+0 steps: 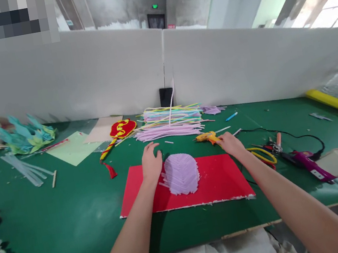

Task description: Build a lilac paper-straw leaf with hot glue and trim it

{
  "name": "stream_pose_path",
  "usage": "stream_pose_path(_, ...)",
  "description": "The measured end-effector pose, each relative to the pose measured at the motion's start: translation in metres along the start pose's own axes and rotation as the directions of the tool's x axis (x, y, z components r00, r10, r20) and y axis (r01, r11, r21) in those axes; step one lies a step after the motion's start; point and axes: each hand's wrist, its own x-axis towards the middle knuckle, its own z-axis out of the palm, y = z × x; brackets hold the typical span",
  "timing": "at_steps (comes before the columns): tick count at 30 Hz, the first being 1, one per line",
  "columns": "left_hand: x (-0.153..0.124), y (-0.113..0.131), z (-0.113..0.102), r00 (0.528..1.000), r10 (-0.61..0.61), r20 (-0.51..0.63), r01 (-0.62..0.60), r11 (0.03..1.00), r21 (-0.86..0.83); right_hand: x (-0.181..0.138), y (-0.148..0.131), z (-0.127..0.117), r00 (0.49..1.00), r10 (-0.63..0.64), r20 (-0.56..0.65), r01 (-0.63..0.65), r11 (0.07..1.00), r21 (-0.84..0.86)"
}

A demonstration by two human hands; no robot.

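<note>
A red sheet (pixel 224 178) lies on the green table (pixel 74 221) in front of me. On it sits a pale purple leaf-shaped piece (pixel 181 173) made of strips. My left hand (pixel 151 163) rests on the red sheet's upper left edge, beside the purple piece, with fingers curled down. My right hand (pixel 231 143) is at the sheet's upper right corner, closed on the handle of a yellow glue gun (pixel 205 137) that lies on the table.
A stack of coloured and purple strips (pixel 170 122) lies behind the sheet, with a red and yellow ornament (pixel 118 135) to its left. Scissors (pixel 263 154), a purple tool (pixel 309 162) with a black cord, clear sticks (pixel 28 169) and teal paper shapes (pixel 26 135) are around. A white partition stands behind.
</note>
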Motion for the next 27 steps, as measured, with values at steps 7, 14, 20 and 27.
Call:
stream_pose_path(7, 0.000, -0.001, 0.000, 1.000, 0.000, -0.007, 0.000, 1.000, -0.019, 0.002, 0.006, 0.002, 0.999, -0.023, 0.022, 0.024, 0.998, -0.056)
stream_pose_path(14, 0.000, 0.000, 0.000, 1.000, 0.014, -0.003, -0.015, 0.999, -0.035, 0.004, 0.002, -0.002, 0.996, -0.062, 0.056, 0.068, 0.991, -0.114)
stream_pose_path(20, 0.000, -0.002, 0.001, 1.000, 0.016, -0.003, -0.016, 0.999, -0.037, 0.008, 0.007, -0.019, 0.999, -0.040, -0.021, 0.037, 0.992, -0.121)
stream_pose_path(27, 0.000, -0.001, 0.001, 1.000, 0.001, 0.004, -0.001, 0.999, -0.038, 0.008, 0.022, -0.053, 0.993, -0.116, 0.006, 0.115, 0.980, -0.163)
